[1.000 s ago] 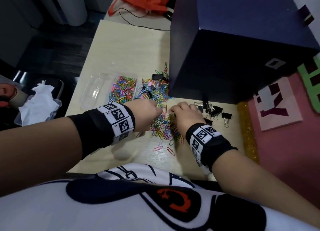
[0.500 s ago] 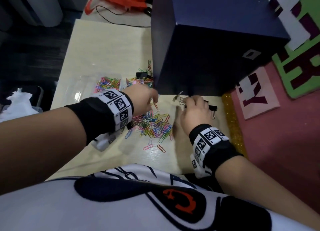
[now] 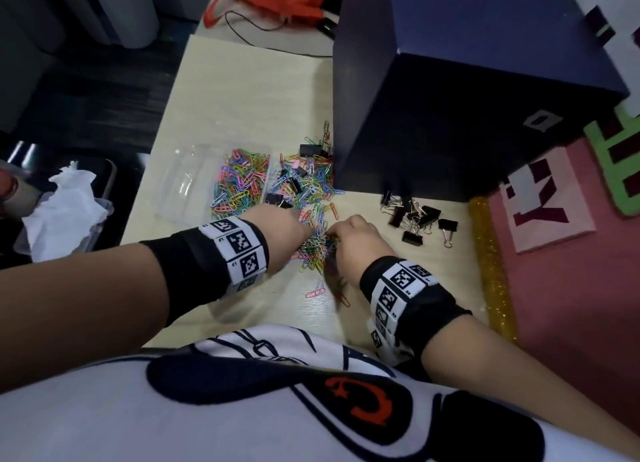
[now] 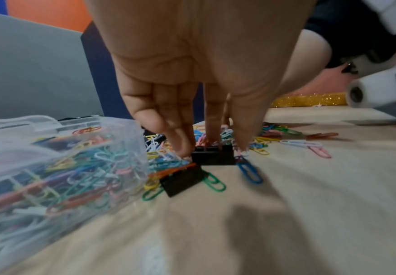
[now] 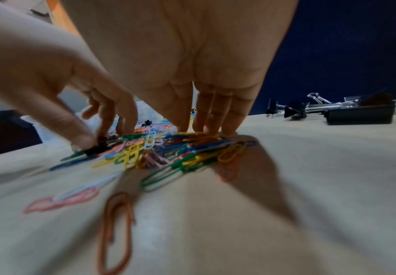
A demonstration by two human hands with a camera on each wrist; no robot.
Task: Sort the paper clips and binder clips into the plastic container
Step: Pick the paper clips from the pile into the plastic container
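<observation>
A clear plastic container [image 3: 180, 184] lies on the table, its right compartment full of coloured paper clips [image 3: 242, 181]. More paper clips [image 3: 311, 188] lie loose beside it, mixed with black binder clips. My left hand [image 3: 304, 231] reaches down at the pile's left edge. In the left wrist view its fingers and thumb pinch a black binder clip [image 4: 213, 158]; a second binder clip [image 4: 181, 181] lies just in front. My right hand [image 3: 334, 234] is beside it, its straight fingers [image 5: 215, 119] pressing on the paper-clip heap [image 5: 168, 148]. A separate group of binder clips [image 3: 415, 219] lies to the right.
A big dark blue box [image 3: 467, 98] stands right behind the clips. A gold glitter strip [image 3: 491, 271] and a pink board [image 3: 571, 288] border the table [image 3: 242, 98] on the right. At the left, off the table, a tray holds white tissue [image 3: 65, 205].
My right hand has come back from the binder clips by the box to the paper-clip heap. My left hand has dropped onto a black binder clip.
</observation>
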